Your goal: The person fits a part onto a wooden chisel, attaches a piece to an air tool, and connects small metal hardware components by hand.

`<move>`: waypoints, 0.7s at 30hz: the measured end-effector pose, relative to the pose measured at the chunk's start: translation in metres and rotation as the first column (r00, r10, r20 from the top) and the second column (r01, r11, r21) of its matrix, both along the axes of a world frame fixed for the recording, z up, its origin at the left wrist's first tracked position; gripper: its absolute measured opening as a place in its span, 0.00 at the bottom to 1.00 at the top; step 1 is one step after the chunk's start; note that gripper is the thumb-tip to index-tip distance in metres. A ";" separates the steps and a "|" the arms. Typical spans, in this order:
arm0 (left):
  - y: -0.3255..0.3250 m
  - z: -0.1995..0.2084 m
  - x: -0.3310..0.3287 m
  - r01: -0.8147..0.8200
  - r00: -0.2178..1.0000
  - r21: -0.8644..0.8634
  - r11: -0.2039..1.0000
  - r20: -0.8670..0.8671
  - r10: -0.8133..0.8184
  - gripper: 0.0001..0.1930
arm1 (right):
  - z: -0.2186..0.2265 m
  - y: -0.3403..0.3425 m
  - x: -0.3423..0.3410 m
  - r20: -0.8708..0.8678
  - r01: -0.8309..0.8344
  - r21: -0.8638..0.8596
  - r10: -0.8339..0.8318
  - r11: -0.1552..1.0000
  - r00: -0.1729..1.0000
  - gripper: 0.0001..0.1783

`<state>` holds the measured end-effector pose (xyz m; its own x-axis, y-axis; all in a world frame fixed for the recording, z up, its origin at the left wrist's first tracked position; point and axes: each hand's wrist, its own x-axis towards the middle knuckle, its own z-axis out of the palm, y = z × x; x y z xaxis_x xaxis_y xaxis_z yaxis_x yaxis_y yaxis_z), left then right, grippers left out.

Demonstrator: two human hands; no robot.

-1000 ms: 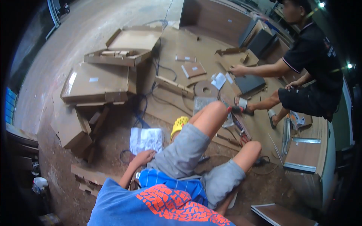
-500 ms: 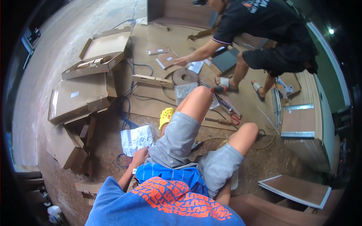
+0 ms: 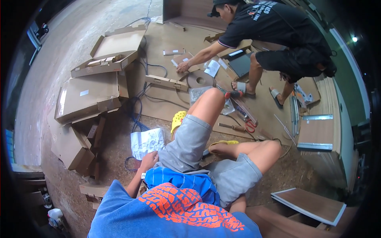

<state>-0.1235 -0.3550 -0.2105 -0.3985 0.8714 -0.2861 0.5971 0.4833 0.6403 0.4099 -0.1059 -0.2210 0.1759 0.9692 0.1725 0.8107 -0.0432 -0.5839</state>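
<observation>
My left hand (image 3: 149, 160) rests beside my left thigh, at the lower edge of a creased white paper sheet (image 3: 147, 143) lying on the floor. Its fingers are too small and partly covered to show whether they grip anything. Only a bit of my right forearm (image 3: 238, 204) shows below my right thigh; the hand is hidden. Past my knees lie a chisel with a wooden handle (image 3: 234, 127), red-handled scissors (image 3: 250, 126) and a red-and-black tool (image 3: 234, 94).
A co-worker (image 3: 274, 39) bends over at upper right, one hand on a small brown panel (image 3: 182, 58). Open cardboard boxes (image 3: 89, 93) stack on the left. A roll of brown edging (image 3: 199, 79) and blue cables (image 3: 137, 115) lie ahead. Stacked boards (image 3: 323, 131) stand right.
My right knee has swung outward and my right yellow clog has come into view. The co-worker's hand has shifted over the small panel. My left hand stays beside the sheet.
</observation>
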 end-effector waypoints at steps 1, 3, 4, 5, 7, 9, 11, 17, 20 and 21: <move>0.000 0.003 0.001 -0.010 1.000 0.000 1.000 -0.003 0.010 0.12 | -0.001 0.009 -0.007 -0.002 -0.012 0.000 0.012 1.000 1.000 0.14; 0.001 0.010 0.003 -0.102 0.993 0.087 0.991 0.065 0.097 0.15 | -0.004 0.025 -0.020 -0.009 -0.030 -0.004 0.030 1.000 1.000 0.14; -0.001 0.010 0.002 -0.108 0.993 0.085 0.990 0.059 0.104 0.15 | -0.008 0.033 -0.025 -0.012 -0.039 -0.006 0.038 0.999 0.999 0.14; -0.004 0.009 0.002 -0.244 0.958 0.070 0.967 0.170 0.229 0.16 | -0.011 0.040 -0.029 -0.016 -0.045 -0.011 0.045 0.999 0.999 0.14; -0.001 0.013 0.009 -0.475 0.851 0.071 0.877 0.291 0.437 0.22 | -0.019 0.052 -0.034 -0.021 -0.047 -0.022 0.047 0.999 0.999 0.14; 0.007 0.024 0.014 -0.468 0.862 0.030 0.883 0.237 0.448 0.22 | -0.029 0.060 -0.034 -0.019 -0.038 -0.041 0.037 0.998 0.999 0.14; 0.003 0.016 0.013 -0.442 0.896 0.032 0.896 0.058 0.440 0.23 | -0.040 0.055 -0.037 -0.019 -0.031 -0.084 0.029 0.996 0.999 0.14; 0.014 -0.002 0.016 -0.509 0.858 0.062 0.858 0.106 0.502 0.22 | -0.070 0.021 0.028 0.121 0.013 -0.262 0.019 0.965 0.992 0.14; 0.022 0.015 0.014 -0.521 0.850 0.038 0.853 -0.066 0.522 0.21 | 0.005 0.025 -0.028 -0.158 0.114 -0.422 -0.197 0.899 0.967 0.14; 0.016 0.013 0.005 -0.476 0.873 0.002 0.880 -0.119 0.473 0.20 | 0.005 0.022 -0.031 -0.123 0.109 -0.448 -0.181 0.887 0.976 0.14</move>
